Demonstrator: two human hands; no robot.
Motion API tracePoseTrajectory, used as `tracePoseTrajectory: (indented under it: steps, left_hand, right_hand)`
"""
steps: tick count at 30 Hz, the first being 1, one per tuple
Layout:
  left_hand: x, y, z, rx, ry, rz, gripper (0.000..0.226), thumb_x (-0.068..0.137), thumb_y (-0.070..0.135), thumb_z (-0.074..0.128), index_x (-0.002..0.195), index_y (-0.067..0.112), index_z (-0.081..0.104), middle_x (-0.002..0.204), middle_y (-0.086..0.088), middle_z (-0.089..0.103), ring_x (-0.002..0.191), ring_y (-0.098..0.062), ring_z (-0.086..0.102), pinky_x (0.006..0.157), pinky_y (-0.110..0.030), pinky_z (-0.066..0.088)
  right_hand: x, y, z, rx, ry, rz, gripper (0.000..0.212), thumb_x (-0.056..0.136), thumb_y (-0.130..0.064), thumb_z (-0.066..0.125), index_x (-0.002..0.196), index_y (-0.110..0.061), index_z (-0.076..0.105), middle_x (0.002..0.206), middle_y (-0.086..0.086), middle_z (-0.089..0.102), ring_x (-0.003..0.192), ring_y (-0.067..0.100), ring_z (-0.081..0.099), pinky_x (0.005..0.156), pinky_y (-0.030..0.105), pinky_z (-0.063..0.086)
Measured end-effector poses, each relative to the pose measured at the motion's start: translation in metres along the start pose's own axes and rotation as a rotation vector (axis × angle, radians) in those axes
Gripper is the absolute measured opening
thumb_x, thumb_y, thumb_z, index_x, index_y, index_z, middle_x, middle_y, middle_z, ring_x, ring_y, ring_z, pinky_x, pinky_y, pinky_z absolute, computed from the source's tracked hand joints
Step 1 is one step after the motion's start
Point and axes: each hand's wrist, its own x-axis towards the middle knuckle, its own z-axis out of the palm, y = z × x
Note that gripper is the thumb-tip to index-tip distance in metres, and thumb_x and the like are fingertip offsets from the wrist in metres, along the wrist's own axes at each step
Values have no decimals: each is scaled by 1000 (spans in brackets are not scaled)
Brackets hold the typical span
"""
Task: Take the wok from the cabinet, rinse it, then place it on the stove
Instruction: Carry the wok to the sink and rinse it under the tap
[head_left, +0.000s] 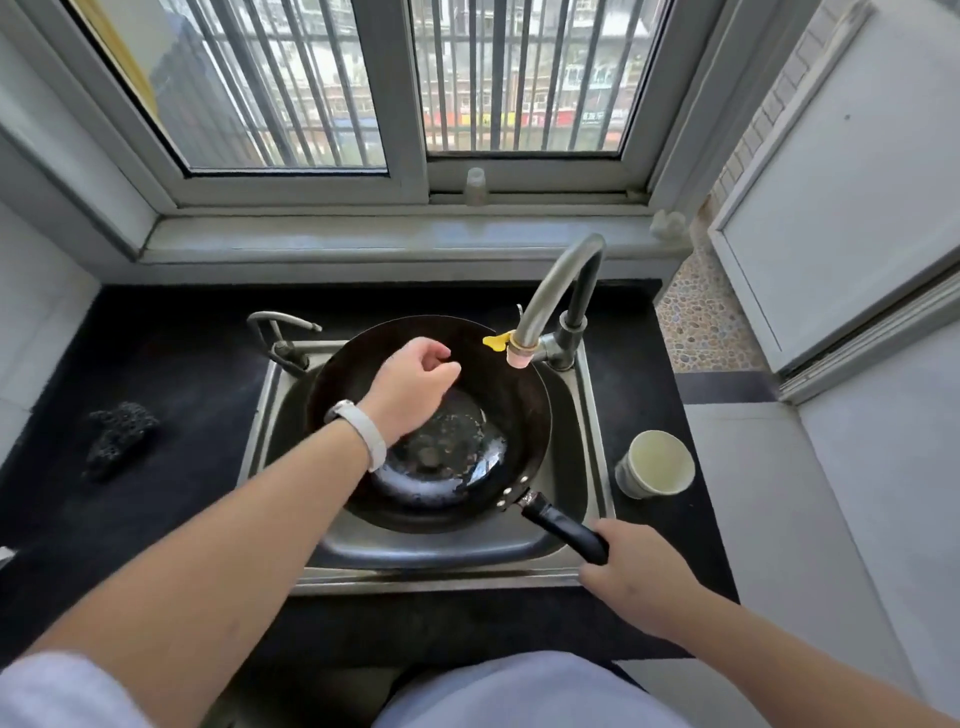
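A dark round wok (498, 410) lies tilted in the steel sink (592, 467), with a little water pooled in its bottom. Its black handle (563, 530) points toward the lower right, and my right hand (634, 577) is closed around the handle's end. My left hand (415, 379) hovers inside the wok over its far side, fingers loosely curled and holding nothing; a white band sits on that wrist. The curved grey faucet (550, 291) ends in a pink nozzle (519, 356) just above the wok's right rim. No water stream is visible.
A black scouring sponge (119, 436) lies on the dark counter to the left of the sink. A pale cup (657, 462) stands on the counter to the right. A smaller second tap (280, 332) rises at the sink's back left. A window sill runs behind.
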Motion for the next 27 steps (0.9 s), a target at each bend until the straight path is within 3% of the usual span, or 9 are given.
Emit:
tracePoseTrajectory:
  steps: [5,8,14,18,20,22,23,25,27]
  left_hand:
    - [57,23,13,175,-104,104,35,93,28,59,127,21,57,94,9,63,81,-9,60,68,-25,47]
    - [70,24,23,252,-163,119,45,94,26,60,137,19,51,101,7,62,91,-14,61,82,-32,52]
    - [73,27,38,325,-319,139,59,93,22,61,148,22,41,137,2,56,119,-21,58,103,-38,49]
    - [71,35,50,326,-372,191,55,87,14,59,138,4,42,132,-27,53,118,-42,54,97,-47,49]
    - [67,47,53,337,-356,242,49,86,9,62,131,-2,43,122,-32,53,109,-46,55,91,-50,49]
    - [66,56,54,435,-348,317,44,87,7,63,128,6,47,116,-17,55,104,-33,56,90,-46,49]
    - [64,60,53,502,-356,358,48,88,8,63,133,7,46,124,-9,53,108,-28,55,93,-45,50]
    - [62,66,49,665,-376,386,51,88,15,62,137,8,48,147,-4,45,117,-31,57,96,-49,51]
    - [60,70,45,794,-370,374,49,88,16,57,136,12,51,148,-4,46,115,-32,57,91,-47,53]
  right_hand:
    - [-4,0,-5,-11,6,14,15,79,-29,64,71,-28,51,65,-3,60,54,9,54,49,18,37]
    - [-4,1,-6,-14,-10,10,15,82,-32,65,74,-30,52,66,-4,60,56,9,57,51,16,37]
    - [-2,7,-4,-21,-19,43,12,77,-36,62,80,-26,57,71,-4,63,63,13,62,61,27,53]
    - [-3,8,-1,-16,-33,56,11,77,-36,62,79,-26,55,70,-4,63,63,12,62,62,27,54]
    - [-4,8,-1,-11,-31,58,11,78,-35,61,79,-26,55,70,-3,63,63,12,60,60,25,50]
    - [-5,9,-1,-5,-38,61,10,78,-34,62,82,-25,58,72,-3,64,66,12,62,64,27,53]
    - [-6,10,0,-4,-45,62,11,78,-34,61,84,-25,58,73,-3,64,67,13,63,66,28,55]
    - [-6,13,0,-4,-54,66,13,77,-35,61,85,-25,58,74,-4,65,67,13,63,69,31,57]
    - [-7,15,1,-6,-63,71,13,76,-34,61,85,-26,58,74,-4,64,68,13,63,69,31,57]
